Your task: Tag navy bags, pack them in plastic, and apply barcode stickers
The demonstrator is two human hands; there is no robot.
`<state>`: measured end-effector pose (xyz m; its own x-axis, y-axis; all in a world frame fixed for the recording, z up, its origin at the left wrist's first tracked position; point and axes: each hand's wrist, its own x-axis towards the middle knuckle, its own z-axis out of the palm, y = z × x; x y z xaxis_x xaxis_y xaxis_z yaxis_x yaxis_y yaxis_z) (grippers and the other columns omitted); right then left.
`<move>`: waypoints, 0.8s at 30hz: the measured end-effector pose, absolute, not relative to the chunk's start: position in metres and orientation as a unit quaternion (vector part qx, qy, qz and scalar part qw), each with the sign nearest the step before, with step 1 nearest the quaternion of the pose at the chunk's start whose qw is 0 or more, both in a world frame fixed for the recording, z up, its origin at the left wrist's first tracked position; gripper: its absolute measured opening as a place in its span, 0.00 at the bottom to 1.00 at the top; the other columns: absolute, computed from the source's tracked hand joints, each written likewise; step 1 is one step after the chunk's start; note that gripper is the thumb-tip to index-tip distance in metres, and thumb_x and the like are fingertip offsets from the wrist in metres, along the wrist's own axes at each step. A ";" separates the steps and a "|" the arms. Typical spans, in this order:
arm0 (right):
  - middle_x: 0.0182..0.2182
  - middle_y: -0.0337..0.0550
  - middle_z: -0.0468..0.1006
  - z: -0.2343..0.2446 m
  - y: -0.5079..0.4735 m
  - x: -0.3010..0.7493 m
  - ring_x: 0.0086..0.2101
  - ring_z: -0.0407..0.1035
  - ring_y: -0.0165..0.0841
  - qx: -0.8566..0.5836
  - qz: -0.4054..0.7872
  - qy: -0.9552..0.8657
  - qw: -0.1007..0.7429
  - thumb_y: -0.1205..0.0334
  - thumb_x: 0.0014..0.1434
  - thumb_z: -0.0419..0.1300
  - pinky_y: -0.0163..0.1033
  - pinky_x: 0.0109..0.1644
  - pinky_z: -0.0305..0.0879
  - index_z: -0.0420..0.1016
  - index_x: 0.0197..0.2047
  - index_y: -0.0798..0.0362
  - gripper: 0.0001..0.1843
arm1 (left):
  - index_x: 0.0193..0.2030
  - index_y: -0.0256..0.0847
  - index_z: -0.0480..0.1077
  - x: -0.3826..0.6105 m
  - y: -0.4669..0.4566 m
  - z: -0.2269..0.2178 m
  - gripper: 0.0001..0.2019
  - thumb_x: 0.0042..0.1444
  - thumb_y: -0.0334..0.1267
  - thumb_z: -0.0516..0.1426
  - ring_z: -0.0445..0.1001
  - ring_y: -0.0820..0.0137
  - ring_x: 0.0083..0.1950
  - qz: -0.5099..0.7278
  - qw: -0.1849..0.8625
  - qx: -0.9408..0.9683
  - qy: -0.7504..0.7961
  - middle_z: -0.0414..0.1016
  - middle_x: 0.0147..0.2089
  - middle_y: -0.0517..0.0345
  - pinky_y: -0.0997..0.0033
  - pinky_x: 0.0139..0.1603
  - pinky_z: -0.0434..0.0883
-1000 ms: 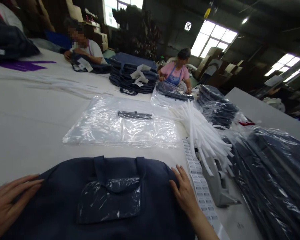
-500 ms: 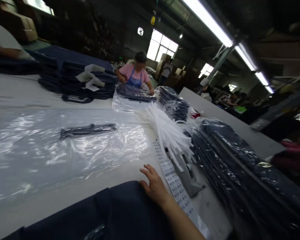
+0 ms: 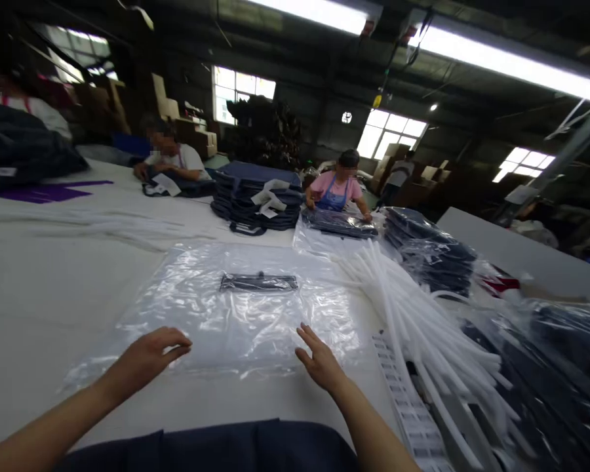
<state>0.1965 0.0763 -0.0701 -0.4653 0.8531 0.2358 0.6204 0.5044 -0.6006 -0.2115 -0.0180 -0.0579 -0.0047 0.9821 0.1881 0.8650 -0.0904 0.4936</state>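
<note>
My left hand [image 3: 150,357] is over the near left part of a clear plastic bag [image 3: 187,308], its thumb apart from the fingers and nothing in it. Over the near right part of that bag is my right hand [image 3: 320,359], fingers spread and holding nothing. Whether either hand touches the plastic, I cannot tell. Flat on the white table [image 3: 78,282], the bag has a dark narrow strip [image 3: 259,282] near its middle. A folded navy fabric item [image 3: 236,449] lies at the table's near edge, below both hands, partly cut off by the frame.
To the right lie a bundle of white foam tubes [image 3: 413,308], a barcode label sheet [image 3: 408,406] and plastic-wrapped dark items [image 3: 545,380]. Navy bags [image 3: 255,196] are stacked at the back. Across the table, a co-worker in pink [image 3: 337,187] handles a wrapped item.
The view has swung left and my left hand has come into it. My right hand has left the navy item's corner and is now over the plastic bag.
</note>
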 end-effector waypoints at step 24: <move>0.36 0.50 0.76 -0.057 0.172 0.162 0.40 0.70 0.39 -0.531 -0.003 -0.832 0.158 0.64 0.66 0.44 0.40 0.44 0.60 0.68 0.41 0.54 0.12 | 0.44 0.42 0.66 -0.202 0.090 -0.029 0.14 0.52 0.45 0.57 0.71 0.58 0.45 0.147 0.028 0.672 0.725 0.72 0.40 0.52 0.63 0.47 0.63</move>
<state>0.1616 0.1717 -0.0568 -0.3855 0.8835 0.2661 0.8854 0.4354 -0.1629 -0.2018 0.0896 -0.0294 -0.0945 0.9830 0.1571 0.9664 0.0527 0.2515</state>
